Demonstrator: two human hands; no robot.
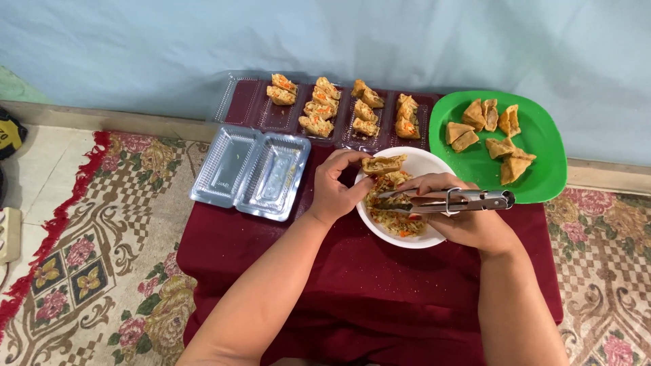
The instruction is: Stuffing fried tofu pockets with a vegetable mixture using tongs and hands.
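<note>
Basically, head view: left hand (337, 184) pinches a tofu pocket (384, 163) over the far rim of the white bowl (434, 238), pocket's long axis running left-right, opening towards the bowl as far as I can tell. Right hand (468, 218) grips metal tongs (447, 201), tips pointing left into the vegetable filling (395, 215), hinge end sticking out right. Tong tips sit just below and beside the pocket, near, not touching. Tongs roughly parallel to the pocket's long axis.

Both hands meet over the bowl; the left is nearer the pocket, the right nearer the filling.

Room: the green plate (542, 183) with unfilled tofu pieces (489, 138) touches or nearly touches the bowl's right side, tight there. An empty clear clamshell tray (251, 171) lies left of the bowl, open. Behind it, clear trays of filled pieces (342, 108) run along the far edge near the wall. The red-covered worktop (380, 291) has bare cloth in front of the bowl.
</note>
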